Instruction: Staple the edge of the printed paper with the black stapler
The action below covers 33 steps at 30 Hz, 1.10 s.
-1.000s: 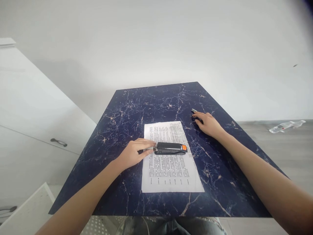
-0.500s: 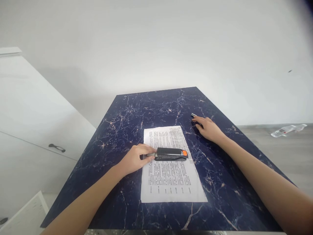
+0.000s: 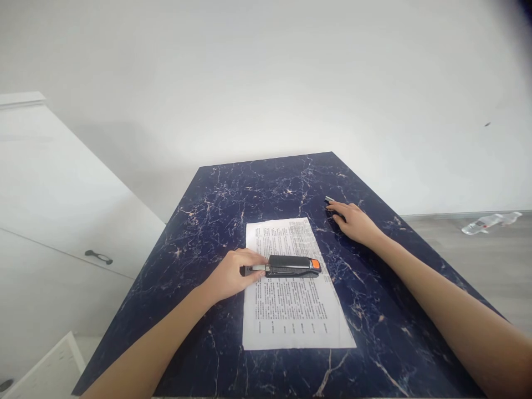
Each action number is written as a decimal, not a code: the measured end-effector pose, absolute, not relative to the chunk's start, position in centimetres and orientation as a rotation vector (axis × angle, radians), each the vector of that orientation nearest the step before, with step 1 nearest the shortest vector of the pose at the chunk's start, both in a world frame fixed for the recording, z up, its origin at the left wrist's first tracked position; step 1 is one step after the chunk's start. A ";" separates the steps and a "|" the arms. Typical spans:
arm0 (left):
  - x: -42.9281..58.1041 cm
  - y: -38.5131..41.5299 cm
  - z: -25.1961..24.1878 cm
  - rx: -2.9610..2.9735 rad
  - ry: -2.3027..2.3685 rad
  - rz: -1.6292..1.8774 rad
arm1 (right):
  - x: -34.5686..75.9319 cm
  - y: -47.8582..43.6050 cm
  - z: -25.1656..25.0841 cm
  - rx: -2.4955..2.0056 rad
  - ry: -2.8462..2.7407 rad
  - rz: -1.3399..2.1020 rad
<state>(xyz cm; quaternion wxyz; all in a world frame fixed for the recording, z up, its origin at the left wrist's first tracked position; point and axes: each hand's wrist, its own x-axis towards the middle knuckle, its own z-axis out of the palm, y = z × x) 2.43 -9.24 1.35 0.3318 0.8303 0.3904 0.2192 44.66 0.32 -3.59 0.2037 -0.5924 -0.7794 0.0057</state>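
Observation:
My left hand (image 3: 234, 273) is closed on the left end of a black stapler (image 3: 293, 266) with an orange patch at its right end. A pale metal piece (image 3: 257, 267) sticks out of the stapler between my thumb and fingers. The stapler lies across a printed sheet of paper (image 3: 291, 330), which rests on the dark blue marbled table (image 3: 249, 191). Farther off to the right, my right hand (image 3: 353, 223) lies low over the table, fingers stretched and thumb apart. Its fingertips touch a small silvery strip, apparently staples (image 3: 328, 199).
A white wall (image 3: 266, 83) rises behind the table. To the left stands a white cabinet (image 3: 62, 194) with a dark handle (image 3: 98, 256). A clear plastic bottle (image 3: 482, 224) lies on the floor at the right.
The whole view has shifted slightly, so the table and paper sit a little lower. My hands hold nearly the same places; slightly more of the metal piece shows at my left fingers.

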 end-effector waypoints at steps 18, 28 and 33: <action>2.1 -9.5 1.4 2.314 0.897 0.612 | 44.8 0.5 -4.0 -1.616 -2.206 -0.008; 1.9 -9.5 1.2 2.308 0.890 0.718 | 44.7 0.3 -3.5 -1.635 -2.208 0.008; 1.5 -9.3 0.8 2.283 0.990 0.958 | 44.8 0.4 -3.6 -1.632 -2.220 0.009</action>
